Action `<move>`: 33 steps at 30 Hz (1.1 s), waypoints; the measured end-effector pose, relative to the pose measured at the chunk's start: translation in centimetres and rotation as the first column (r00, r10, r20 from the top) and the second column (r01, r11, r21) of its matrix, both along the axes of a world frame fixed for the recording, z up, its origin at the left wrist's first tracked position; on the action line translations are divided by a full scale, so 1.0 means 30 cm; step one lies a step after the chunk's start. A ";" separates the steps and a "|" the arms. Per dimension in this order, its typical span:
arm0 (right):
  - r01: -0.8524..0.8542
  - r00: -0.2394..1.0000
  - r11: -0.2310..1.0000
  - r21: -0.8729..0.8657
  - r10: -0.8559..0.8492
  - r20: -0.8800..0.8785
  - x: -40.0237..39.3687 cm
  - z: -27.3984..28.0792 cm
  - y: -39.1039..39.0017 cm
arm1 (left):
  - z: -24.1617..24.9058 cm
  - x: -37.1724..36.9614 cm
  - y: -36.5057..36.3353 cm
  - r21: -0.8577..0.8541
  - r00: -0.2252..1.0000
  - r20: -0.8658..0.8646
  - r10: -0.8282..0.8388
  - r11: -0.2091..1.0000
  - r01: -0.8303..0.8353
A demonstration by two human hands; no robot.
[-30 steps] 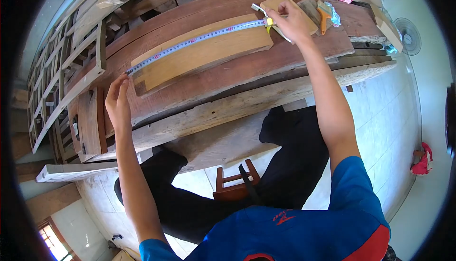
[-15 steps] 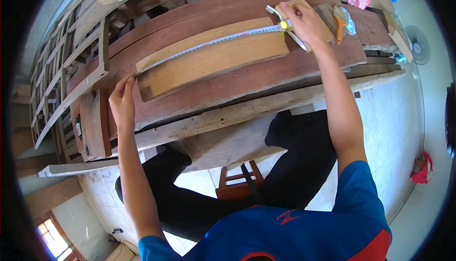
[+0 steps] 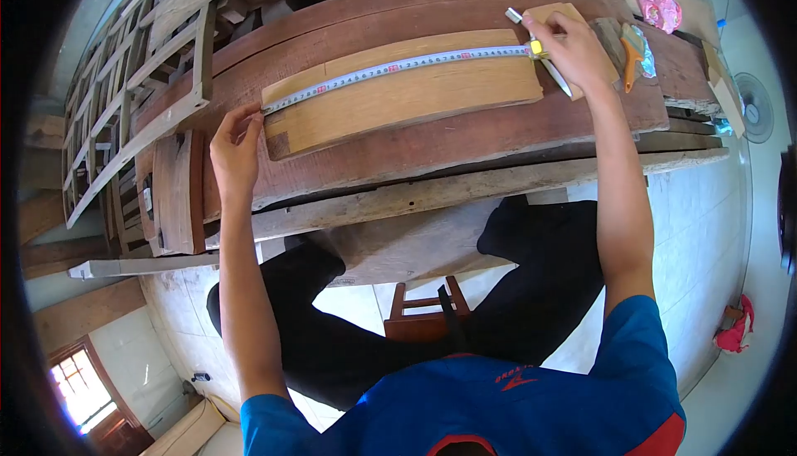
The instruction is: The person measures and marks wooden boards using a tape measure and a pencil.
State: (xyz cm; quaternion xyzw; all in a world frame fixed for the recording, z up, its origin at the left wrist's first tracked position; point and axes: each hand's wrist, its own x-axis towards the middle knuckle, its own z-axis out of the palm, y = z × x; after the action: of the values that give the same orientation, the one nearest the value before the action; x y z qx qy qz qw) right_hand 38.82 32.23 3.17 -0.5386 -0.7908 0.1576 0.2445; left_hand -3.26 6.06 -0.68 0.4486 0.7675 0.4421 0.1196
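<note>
We hold both bare arms out ahead of us over the work: our left hand [image 3: 235, 153] is raised at the near left, its fingers bent toward the board, and our right hand [image 3: 581, 51] reaches farther out on the right with the wrist bent and the knuckles up. Under them lies a reddish-brown wooden slab [image 3: 398, 142], with rough planks stacked around it and a slatted wooden frame [image 3: 202, 66] on the left. At the far right of the slab we see a paintbrush [image 3: 633, 57] with an orange handle, and beyond it a crumpled pink bundle [image 3: 659, 3] (cloth or plastic, we cannot tell which). Below us a small wooden stool [image 3: 418, 326] stands on the pale tiled floor [image 3: 697, 207]; a fan [image 3: 753, 107] is off to the right and a bright window [image 3: 81, 385] at the near left. The light wooden board [image 3: 407, 99] rests flat on the slab between our hands, and the tape measure [image 3: 394, 67] runs lengthwise over it. Our left hand is closed in a pinch on the tape's end at the board's left end. Our right hand is curled around the yellow part beside the right end, with a white pen [image 3: 559, 80] slanting under the fingers, near a light wood block [image 3: 610, 59].
</note>
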 end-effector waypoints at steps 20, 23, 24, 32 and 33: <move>-0.187 0.975 0.976 0.111 0.198 -0.097 0.088 -0.005 -0.023 | 0.042 0.002 -0.037 0.207 0.978 0.203 -0.042 0.978 -0.001; -0.131 0.982 0.985 0.112 0.144 -0.122 0.076 -0.011 -0.051 | 0.040 0.013 -0.051 0.208 0.968 0.234 -0.086 0.977 0.036; -0.128 0.981 0.985 0.118 0.143 -0.129 0.074 -0.012 -0.058 | 0.039 0.022 -0.054 0.213 0.970 0.224 -0.098 0.976 0.049; -0.141 0.974 0.985 -0.099 0.120 -0.191 0.033 0.024 -0.125 | 0.052 0.061 -0.095 0.239 0.985 0.173 0.018 0.969 -0.060; -0.149 0.965 0.960 -0.235 0.090 -0.245 0.033 0.027 -0.131 | 0.057 0.056 -0.102 0.195 0.983 0.179 0.029 0.979 -0.065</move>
State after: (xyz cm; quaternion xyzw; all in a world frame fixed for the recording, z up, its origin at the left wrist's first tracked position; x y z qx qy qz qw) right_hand 39.80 28.29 3.97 -0.4940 -0.7618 0.3330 0.2545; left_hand -1.58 3.01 1.04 0.3994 0.7161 0.5574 0.1305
